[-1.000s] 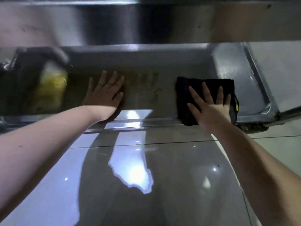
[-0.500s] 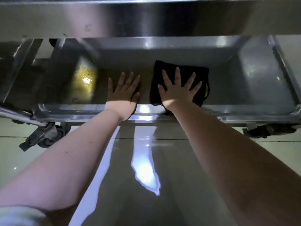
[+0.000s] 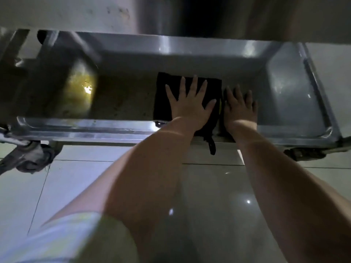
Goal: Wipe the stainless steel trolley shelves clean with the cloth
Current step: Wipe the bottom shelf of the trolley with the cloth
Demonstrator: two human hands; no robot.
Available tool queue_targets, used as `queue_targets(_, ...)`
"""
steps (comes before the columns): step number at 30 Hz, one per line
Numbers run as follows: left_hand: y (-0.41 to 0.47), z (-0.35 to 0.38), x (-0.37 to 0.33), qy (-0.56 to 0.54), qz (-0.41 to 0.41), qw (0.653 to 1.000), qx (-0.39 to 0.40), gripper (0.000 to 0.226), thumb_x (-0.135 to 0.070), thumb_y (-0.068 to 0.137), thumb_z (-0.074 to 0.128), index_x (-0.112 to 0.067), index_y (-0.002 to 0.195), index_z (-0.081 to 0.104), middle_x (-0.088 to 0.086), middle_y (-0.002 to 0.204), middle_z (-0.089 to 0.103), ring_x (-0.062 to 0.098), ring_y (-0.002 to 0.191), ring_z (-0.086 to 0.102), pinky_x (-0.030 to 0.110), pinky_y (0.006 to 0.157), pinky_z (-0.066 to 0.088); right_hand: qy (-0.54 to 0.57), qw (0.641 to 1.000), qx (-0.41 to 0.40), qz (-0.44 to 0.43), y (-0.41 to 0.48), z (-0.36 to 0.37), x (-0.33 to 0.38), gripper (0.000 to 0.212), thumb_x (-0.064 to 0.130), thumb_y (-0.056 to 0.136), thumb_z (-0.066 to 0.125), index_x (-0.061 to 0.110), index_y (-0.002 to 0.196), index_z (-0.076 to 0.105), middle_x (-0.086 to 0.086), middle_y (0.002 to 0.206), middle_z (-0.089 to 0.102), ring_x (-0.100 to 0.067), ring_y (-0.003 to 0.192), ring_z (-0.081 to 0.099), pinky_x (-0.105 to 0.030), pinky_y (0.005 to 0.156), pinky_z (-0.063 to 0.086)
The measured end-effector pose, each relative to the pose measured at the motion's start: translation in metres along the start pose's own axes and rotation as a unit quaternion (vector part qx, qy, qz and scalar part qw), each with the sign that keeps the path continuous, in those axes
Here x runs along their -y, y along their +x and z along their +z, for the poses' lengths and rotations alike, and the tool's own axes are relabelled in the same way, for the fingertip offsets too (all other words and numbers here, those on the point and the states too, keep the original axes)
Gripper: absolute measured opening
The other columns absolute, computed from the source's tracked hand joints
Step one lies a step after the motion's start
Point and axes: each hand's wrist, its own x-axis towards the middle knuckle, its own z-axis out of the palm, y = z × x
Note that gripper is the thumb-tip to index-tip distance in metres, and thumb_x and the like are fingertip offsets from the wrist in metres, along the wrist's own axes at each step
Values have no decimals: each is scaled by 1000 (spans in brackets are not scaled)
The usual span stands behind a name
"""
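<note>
Here, left hand (image 3: pixel 190 106) flat on cloth (image 3: pixel 163 95) — shelf (image 3: pixel 292 95)

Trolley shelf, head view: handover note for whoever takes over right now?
Left hand: open, pressed flat on the black cloth.
Right hand: open, flat on the shelf just right of the cloth.
Cloth lies mid-shelf, with a strap hanging over the front rim.
Done: the right end of the shelf looks clean and grey.
Left: the yellow-brown grime on the left part; wipe that way.
</note>
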Motion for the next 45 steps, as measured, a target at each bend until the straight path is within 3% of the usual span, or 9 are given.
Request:
queue_targets(4,-1,2,30,52,-19,998,-30,79,-83,79,2,-51,151,1,-6,165,-8,42,146,-19,73,100,-22,-26,1000,11,-7,0,3,-4,53,42,103,22,39,155,7,6,165,0,-31,150,-5,-48,120,-4)
queue_targets(9,13,-14,119,41,-107,993,-41,76,-87,79,8,-56,149,6,-6,165,1,45,147,-7,77,102,-12,-86,995,35,-31,-2,9,0,57,62,96,11,52,150,-5,10,164,-8,-42,147,-12,-59,114,-12)
queue_targets(11,9,-14,119,41,-126,990,-37,70,-82,84,11,-56,149,3,-6,165,-2,46,147,-8,77,104,-9,-97,994,33,-29,-3,11,3,58,65,94,8,53,148,-9,9,164,-11,-43,147,-14,-62,113,-13)
queue_targets(18,-55,10,23,31,28,999,-24,64,-75,90,22,-57,149,5,-7,165,-8,44,146,-15,72,101,-20,-95,994,36,-31,-7,9,0,58,59,92,4,54,148,-12,9,163,-13,-40,147,-16,-61,116,-9)
queue_targets(21,-39,3,46,24,11,999,-28,67,-80,86,24,-60,147,5,-12,164,-7,40,147,-15,71,103,-19,-75,996,28,-32,-5,10,-1,58,65,92,6,55,147,-10,11,163,-10,-38,148,-15,-59,116,-10)
queue_targets(27,-11,-16,120,45,-111,993,-16,71,-84,83,17,-59,148,-3,-10,164,-10,43,147,-13,76,104,-9,-82,996,29,-29,-5,10,3,58,67,94,8,55,148,-8,10,164,-10,-40,147,-14,-62,115,-9)
queue_targets(35,-55,10,-5,34,-20,999,9,68,-74,91,14,-50,151,-7,-1,163,-19,50,142,-22,77,98,-18,-113,992,39,-31,-7,7,3,57,56,97,11,52,148,-16,8,163,-17,-41,146,-16,-63,115,-9)
queue_targets(40,-59,0,47,21,-9,1000,11,74,-83,83,25,-59,147,-5,-11,163,-16,41,146,-19,73,103,-16,-68,996,43,-30,-6,4,3,56,63,95,10,55,148,-7,11,163,-12,-38,148,-15,-59,116,-11)
queue_targets(45,-61,-15,110,61,-20,997,45,74,-89,78,18,-65,140,-15,-13,162,-21,41,146,-20,72,105,-13,-72,996,37,-26,-8,6,7,57,66,95,9,54,149,-6,8,164,-11,-41,147,-15,-62,114,-10)
